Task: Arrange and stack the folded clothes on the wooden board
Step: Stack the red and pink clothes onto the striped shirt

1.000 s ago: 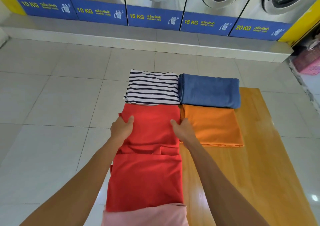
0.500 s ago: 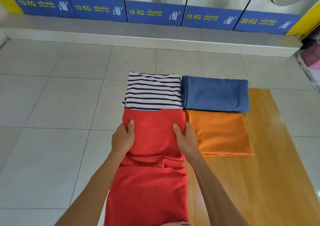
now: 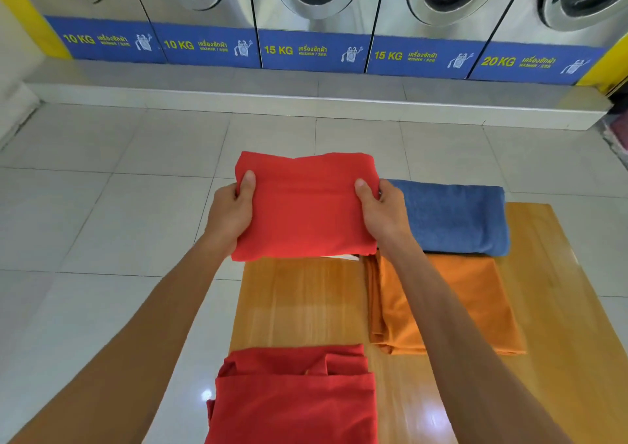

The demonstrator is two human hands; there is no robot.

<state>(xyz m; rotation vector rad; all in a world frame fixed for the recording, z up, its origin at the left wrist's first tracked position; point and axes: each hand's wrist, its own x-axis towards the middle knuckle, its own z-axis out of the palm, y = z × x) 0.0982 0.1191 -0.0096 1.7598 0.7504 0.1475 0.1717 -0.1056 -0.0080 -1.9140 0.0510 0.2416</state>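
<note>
I hold a folded red garment (image 3: 304, 205) in the air over the far left of the wooden board (image 3: 299, 294). My left hand (image 3: 231, 214) grips its left edge and my right hand (image 3: 382, 211) its right edge, thumbs on top. It hides the striped garment behind it. A folded blue cloth (image 3: 455, 219) lies at the board's far right, with a folded orange garment (image 3: 448, 304) just in front of it. A second folded red garment (image 3: 295, 396) lies at the near left of the board.
A row of steel washing machines (image 3: 316, 5) with blue capacity labels stands on a raised tiled step (image 3: 306, 93) across the back. White floor tiles (image 3: 102, 222) surround the board. A pink object (image 3: 616, 134) sits at the far right edge.
Both hands have lifted the upper red garment off the board and carried it forward over the striped one. The bare wood where it lay now shows. The camera view tilted up.
</note>
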